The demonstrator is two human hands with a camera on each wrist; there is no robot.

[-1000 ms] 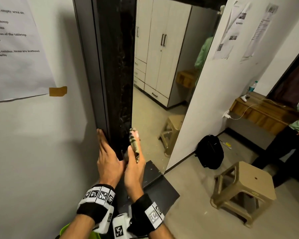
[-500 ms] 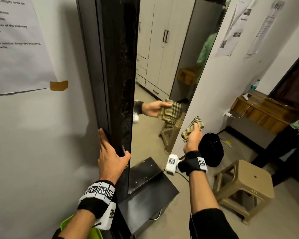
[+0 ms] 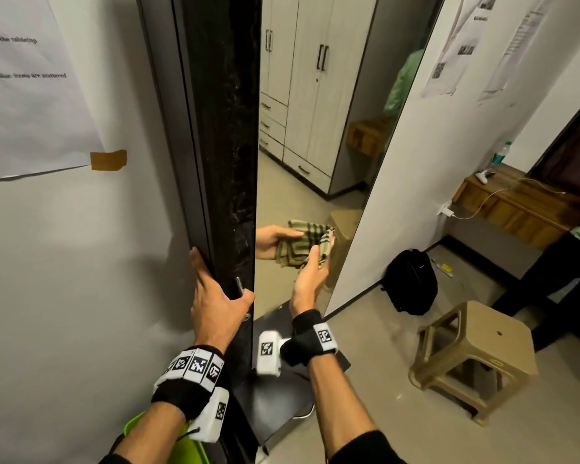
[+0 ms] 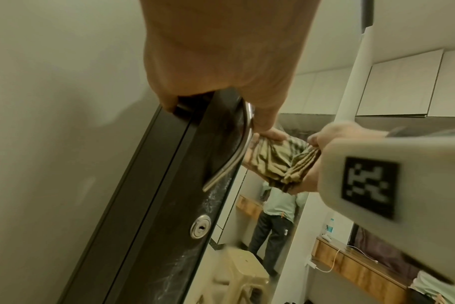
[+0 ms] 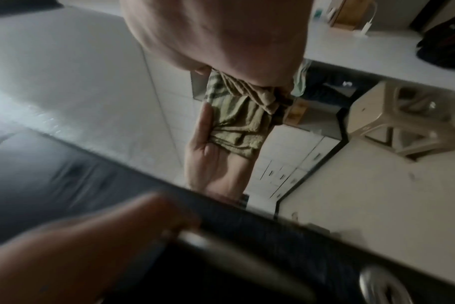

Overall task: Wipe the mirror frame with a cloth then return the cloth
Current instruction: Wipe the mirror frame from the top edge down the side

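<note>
The left hand clamps the dark frame, fingers laid up its outer edge against the wall and the thumb hooked round the front, right beside a metal handle. The right hand is off to its right, in front of the glass, fingers curled round a bunched checked cloth; most of the cloth is seen only as a reflection beyond the knuckles. I cannot tell whether the cloth touches the glass or is just short of it. It is clearly not on the frame.

The frame strip above and below the left hand shows pale streaks and smears, so the wiping looks unfinished to my eye. A keyhole sits on the frame just under that hand.

Risks from here: the cloth is wadded, so a pass up the narrow strip may skip the edges unless it is flattened first. The handle and keyhole stand in the wiping path, and a loose fold could snag on the handle. The left hand covers a patch of frame, which stays dirty unless that hand shifts. The panel seems to be hinged or leaning, so a hard push with the cloth could swing it if the left hand slackens. A stool and a bag stand on the floor to the right of the right hand, in the way of a careless step back.
</note>
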